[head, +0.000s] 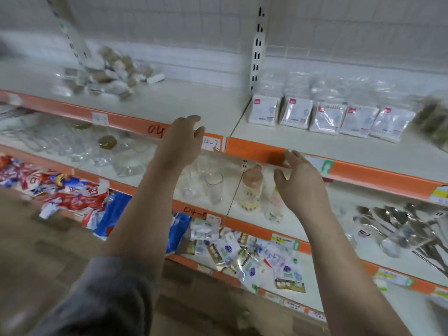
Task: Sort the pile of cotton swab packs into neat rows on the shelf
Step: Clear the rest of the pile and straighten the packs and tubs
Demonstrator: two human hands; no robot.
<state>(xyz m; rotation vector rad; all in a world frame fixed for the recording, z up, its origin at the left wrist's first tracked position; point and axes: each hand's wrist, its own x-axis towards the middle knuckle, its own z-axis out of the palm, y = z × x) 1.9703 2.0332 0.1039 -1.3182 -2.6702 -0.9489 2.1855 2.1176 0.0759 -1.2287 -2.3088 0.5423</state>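
A loose pile of cotton swab packs point(109, 71), clear bags with brown and white contents, lies at the back left of the top shelf point(184, 103). My left hand point(180, 141) is raised in front of the shelf's orange edge, fingers spread and holding nothing, well right of and below the pile. My right hand point(299, 180) hovers lower, at the orange edge further right, fingers relaxed and empty. Neither hand touches a pack.
A row of white bagged packs point(329, 117) stands on the top shelf's right section, beside a blurred greenish bag point(434, 120). A slotted upright post point(258, 42) divides the sections. Glassware point(208, 180), baby bottles point(252, 187), spoons point(400, 229) and sachets point(242, 253) fill lower shelves.
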